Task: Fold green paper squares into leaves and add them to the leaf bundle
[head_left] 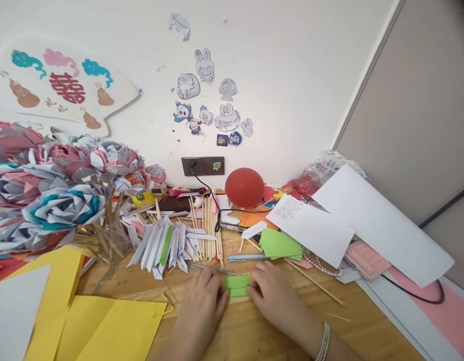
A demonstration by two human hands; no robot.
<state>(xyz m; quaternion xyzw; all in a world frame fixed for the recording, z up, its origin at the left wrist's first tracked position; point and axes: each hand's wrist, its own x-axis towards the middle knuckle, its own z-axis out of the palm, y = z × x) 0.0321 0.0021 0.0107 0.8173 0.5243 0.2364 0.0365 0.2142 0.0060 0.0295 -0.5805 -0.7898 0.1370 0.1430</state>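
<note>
A small sheet of green paper (237, 285) with a crease along its length lies on the wooden table between my hands. My left hand (202, 303) has its fingers curled over the left end of the paper, thumb at the near side. At the right end, my right hand (274, 296) pinches the paper between thumb and bent fingers. The parts under my fingertips are hidden. Just beyond lie a light blue pen (247, 257) and a stack of green paper pieces (280, 243). Folded white paper strips (151, 250), with one green among them, stand in a row to the left.
Paper flowers (64, 205) on sticks crowd the left, above yellow paper (111, 328). Wooden sticks (210, 230), a red balloon (244, 187) and a black cable (211, 193) lie near the wall. White sheets (382, 225) and a pink calculator-like object (367, 259) are at right.
</note>
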